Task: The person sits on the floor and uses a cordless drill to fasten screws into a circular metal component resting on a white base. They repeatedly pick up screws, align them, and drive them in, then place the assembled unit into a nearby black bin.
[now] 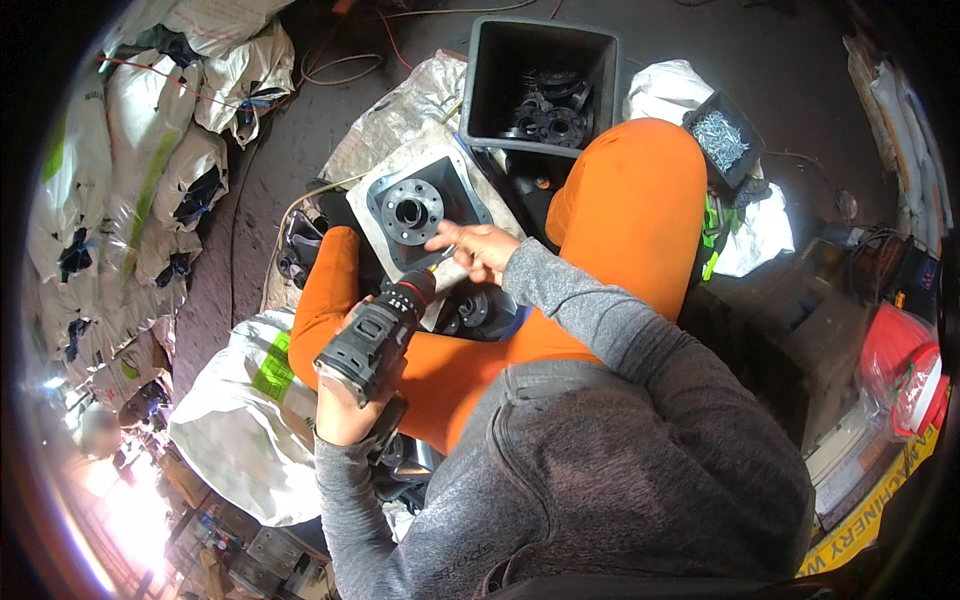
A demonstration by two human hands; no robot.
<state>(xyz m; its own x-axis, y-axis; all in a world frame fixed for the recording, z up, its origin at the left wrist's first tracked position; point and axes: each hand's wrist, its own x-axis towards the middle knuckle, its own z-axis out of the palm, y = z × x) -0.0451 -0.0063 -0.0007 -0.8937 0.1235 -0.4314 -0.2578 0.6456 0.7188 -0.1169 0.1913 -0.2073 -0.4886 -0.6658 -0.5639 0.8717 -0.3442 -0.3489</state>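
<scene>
My left hand is wrapped round a black and grey cordless drill. Its red-ringed chuck points up and to the right, toward my other hand. Close to the bit's tip, my right hand has its thumb and fingers drawn together; whatever they pinch is too small to name. Just beyond the hands lies a round grey flange with a black hub in its centre and holes around it. It rests within a pale square frame. Below my right hand, between my legs, another dark round part is partly hidden.
A deep black bin with several black flanged parts stands ahead. To its right, a small dark tray is heaped with silvery screws. White sacks are piled at the left, and another sack lies beside my left knee. A cable runs along the floor.
</scene>
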